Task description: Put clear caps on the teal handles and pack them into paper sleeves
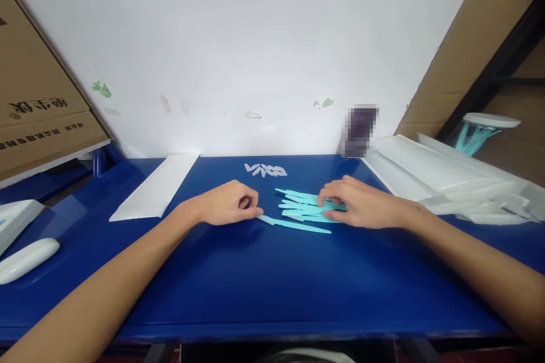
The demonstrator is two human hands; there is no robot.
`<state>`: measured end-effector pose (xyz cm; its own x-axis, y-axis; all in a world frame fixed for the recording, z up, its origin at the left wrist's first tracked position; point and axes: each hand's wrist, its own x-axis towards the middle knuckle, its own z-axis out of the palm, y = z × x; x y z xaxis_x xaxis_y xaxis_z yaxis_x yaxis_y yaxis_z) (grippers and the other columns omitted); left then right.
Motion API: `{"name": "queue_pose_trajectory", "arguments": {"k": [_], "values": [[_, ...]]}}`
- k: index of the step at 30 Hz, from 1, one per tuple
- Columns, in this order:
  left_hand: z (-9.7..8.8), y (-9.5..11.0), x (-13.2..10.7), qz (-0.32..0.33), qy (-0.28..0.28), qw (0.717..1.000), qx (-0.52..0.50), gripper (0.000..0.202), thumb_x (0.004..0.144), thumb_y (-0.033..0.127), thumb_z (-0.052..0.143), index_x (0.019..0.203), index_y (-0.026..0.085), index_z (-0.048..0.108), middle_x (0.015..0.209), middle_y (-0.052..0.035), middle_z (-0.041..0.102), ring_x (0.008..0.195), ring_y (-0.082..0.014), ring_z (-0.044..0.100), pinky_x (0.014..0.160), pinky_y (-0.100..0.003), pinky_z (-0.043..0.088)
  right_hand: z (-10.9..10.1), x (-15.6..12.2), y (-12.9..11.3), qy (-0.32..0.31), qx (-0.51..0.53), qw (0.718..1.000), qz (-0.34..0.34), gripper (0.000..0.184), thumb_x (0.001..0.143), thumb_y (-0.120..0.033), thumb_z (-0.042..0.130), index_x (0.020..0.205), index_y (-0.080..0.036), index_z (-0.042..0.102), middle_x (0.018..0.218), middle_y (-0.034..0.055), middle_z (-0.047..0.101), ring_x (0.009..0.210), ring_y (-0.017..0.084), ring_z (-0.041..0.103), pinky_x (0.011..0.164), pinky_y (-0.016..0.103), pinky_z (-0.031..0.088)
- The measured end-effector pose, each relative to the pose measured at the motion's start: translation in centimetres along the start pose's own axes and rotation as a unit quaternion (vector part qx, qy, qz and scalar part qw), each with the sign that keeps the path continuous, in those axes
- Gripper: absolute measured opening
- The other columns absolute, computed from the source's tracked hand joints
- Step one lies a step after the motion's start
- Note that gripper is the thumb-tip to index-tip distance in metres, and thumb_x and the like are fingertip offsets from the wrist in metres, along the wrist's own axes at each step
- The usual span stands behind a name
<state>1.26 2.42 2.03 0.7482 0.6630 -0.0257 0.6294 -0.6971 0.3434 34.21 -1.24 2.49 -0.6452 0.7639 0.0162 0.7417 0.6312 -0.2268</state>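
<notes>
My left hand (233, 202) is closed in a pinch on the left end of a turquoise eyebrow razor (302, 227), a long thin piece that points to the right. My right hand (361, 202) has its fingers curled over the right side of a loose pile of similar turquoise razors (298, 204) on the blue table (272, 283). Its thumb and fingertips grip some of them, though the far ends are hidden under the hand. Behind the pile lies a small heap of white plastic pieces (266, 170).
A flat white packet (157, 190) lies at the left, near a white rounded device (29, 260). White plastic bags (447, 178) cover the right side, beside a tub of turquoise sticks (477, 136). A blurred dark object (360, 130) leans on the wall.
</notes>
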Motion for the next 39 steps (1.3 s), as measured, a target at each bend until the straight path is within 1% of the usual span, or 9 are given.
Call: {"name": "queue_pose_trajectory", "arguments": {"k": [4,6,9,12,16,20,24,31,39], "values": [[1.5,-1.9,1.3,-0.063,0.133,0.986,0.076,0.043,0.102,0.045,0.034,0.125,0.021,0.062,0.099,-0.0084,0.066,0.086,-0.0229,0.062,0.077,-0.034,0.045,0.0,-0.1,0.3,-0.023,0.03,0.999,0.032,0.027,0.093,-0.047,0.053,0.087,-0.023,0.065,0.067,-0.0001,0.057,0.064,0.018,0.051,0.064,0.031,0.036],[1.9,-2.3,2.2,-0.111,0.127,0.979,0.115,0.051,0.103,0.043,0.028,0.149,0.025,0.043,0.114,-0.012,0.066,0.097,-0.0274,0.064,0.083,-0.039,0.047,0.1,0.1,0.2,0.007,0.035,0.999,0.03,0.028,0.092,-0.047,0.054,0.082,-0.023,0.064,0.064,-0.0009,0.052,0.065,0.017,0.05,0.064,0.03,0.036],[1.9,-2.2,3.5,-0.174,0.073,0.969,0.162,0.055,0.103,0.036,0.025,0.159,0.032,0.025,0.125,-0.0129,0.066,0.105,-0.0321,0.066,0.086,-0.044,0.049,0.3,0.5,-0.2,0.046,0.05,0.997,0.028,0.027,0.092,-0.044,0.054,0.084,-0.021,0.064,0.058,-0.0034,0.045,0.056,0.014,0.044,0.057,0.028,0.033],[1.6,-2.0,3.9,-0.182,0.041,0.966,0.18,0.054,0.102,0.03,0.027,0.156,0.03,0.035,0.13,-0.0135,0.065,0.111,-0.0336,0.065,0.089,-0.046,0.05,0.5,0.8,-0.5,0.103,0.05,0.993,0.019,0.025,0.093,-0.04,0.052,0.085,-0.019,0.064,0.064,-0.0015,0.051,0.054,0.013,0.043,0.054,0.028,0.031],[1.4,-2.4,2.4,-0.072,0.068,0.986,0.131,0.046,0.103,0.03,0.03,0.139,0.022,0.059,0.124,-0.0114,0.068,0.113,-0.0277,0.064,0.093,-0.038,0.049,0.9,0.9,-0.5,0.173,0.021,0.985,-0.005,0.023,0.096,-0.035,0.049,0.087,-0.019,0.063,0.09,0.0079,0.065,0.077,0.018,0.059,0.067,0.03,0.041],[1.0,-2.1,1.1,0.007,0.091,0.992,0.083,0.032,0.099,0.035,0.048,0.11,0.021,0.074,0.115,-0.0096,0.068,0.107,-0.0245,0.064,0.091,-0.033,0.048,1.3,0.9,-0.2,0.174,0.035,0.984,0.015,0.026,0.099,-0.036,0.044,0.095,-0.02,0.064,0.091,0.0068,0.07,0.078,0.019,0.063,0.069,0.031,0.042],[0.3,-1.0,1.0,-0.005,0.041,0.999,-0.005,0.026,0.094,0.035,0.059,0.105,0.02,0.076,0.105,-0.007,0.073,0.092,-0.0208,0.067,0.08,-0.029,0.049,1.5,0.9,-0.3,0.154,0.03,0.987,0.036,0.03,0.102,-0.04,0.039,0.102,-0.02,0.062,0.07,0.0012,0.066,0.057,0.016,0.054,0.059,0.03,0.036],[-0.3,-0.9,1.0,-0.075,0.007,0.995,-0.059,0.023,0.085,0.039,0.066,0.093,0.02,0.077,0.076,-0.0023,0.071,0.068,-0.0168,0.063,0.061,-0.026,0.042,1.8,1.0,-1.2,0.155,0.084,0.984,-0.006,0.033,0.104,-0.039,0.038,0.108,-0.019,0.063,0.087,0.0046,0.071,0.066,0.016,0.059,0.064,0.029,0.04],[0.9,-0.5,1.6,-0.023,0.076,0.994,-0.07,0.024,0.088,0.042,0.066,0.085,0.018,0.071,0.079,-0.0014,0.068,0.069,-0.0146,0.057,0.063,-0.025,0.04,2.3,0.9,-1.1,0.172,0.092,0.98,-0.043,0.032,0.103,-0.039,0.041,0.111,-0.019,0.065,0.088,0.0042,0.072,0.064,0.014,0.058,0.062,0.028,0.041]]}}
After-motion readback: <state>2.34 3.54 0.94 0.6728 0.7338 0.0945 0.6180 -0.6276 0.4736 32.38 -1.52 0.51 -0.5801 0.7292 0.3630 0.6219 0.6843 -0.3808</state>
